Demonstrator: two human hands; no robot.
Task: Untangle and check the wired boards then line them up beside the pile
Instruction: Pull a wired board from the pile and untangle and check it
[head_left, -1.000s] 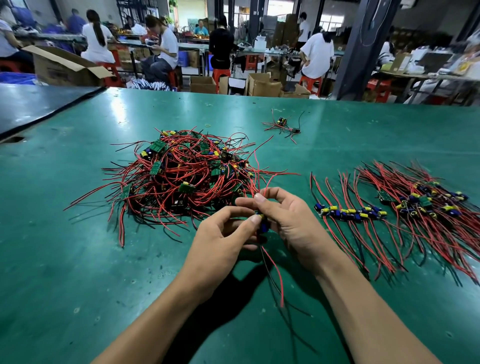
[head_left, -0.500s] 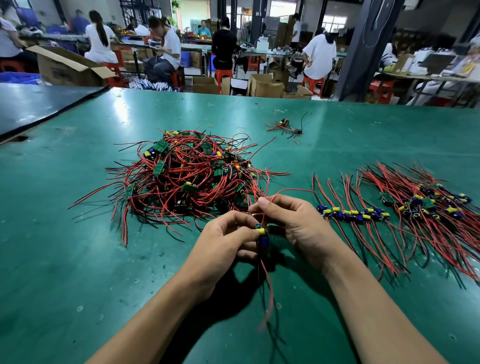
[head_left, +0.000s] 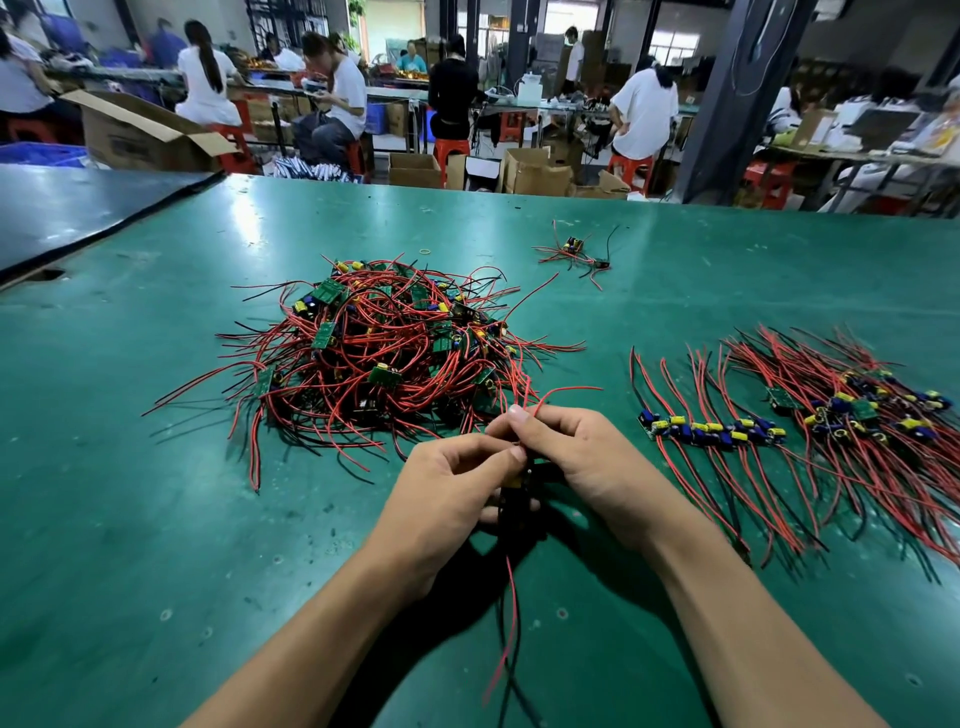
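**A:** Where's the board (head_left: 521, 483)?

**B:** Between the two hands, over the table (head_left: 156, 519), just in front of the pile (head_left: 384, 358). Fingers hide most of it, and only a dark bit shows in the gap.

**A:** And the grip?

**B:** Both hands have it. The left hand (head_left: 452, 488) is curled, with thumb and forefinger pinching the board from its side. The right hand (head_left: 587, 467) pinches from the other side, forefinger raised on top, and thin red ends curl out above that finger.

**A:** The wires (head_left: 513, 608)?

**B:** They hang from the board, down between the wrists toward the person. One is red and one black (the black is hard to follow against the shadow).

**A:** What about the sorted ones?

**B:** A row (head_left: 711, 431) lies right of the hands. The boards sit side by side with blue and yellow parts up and leads running fore and aft. Further right is a denser bunch (head_left: 857, 410), overlapping, touching the row's end.

**A:** And the pile itself?

**B:** It is a tangled heap of red and black leads with green boards poking out at all angles.

**A:** Anything else?

**B:** There are some strays (head_left: 574, 249) on the far side, knotted together and well apart from the pile, with a small band (head_left: 426, 251) near them. Beyond the table, people (head_left: 337, 98) sit on red stools (head_left: 449, 153) at benches, and open cartons (head_left: 535, 174) stand on the floor.
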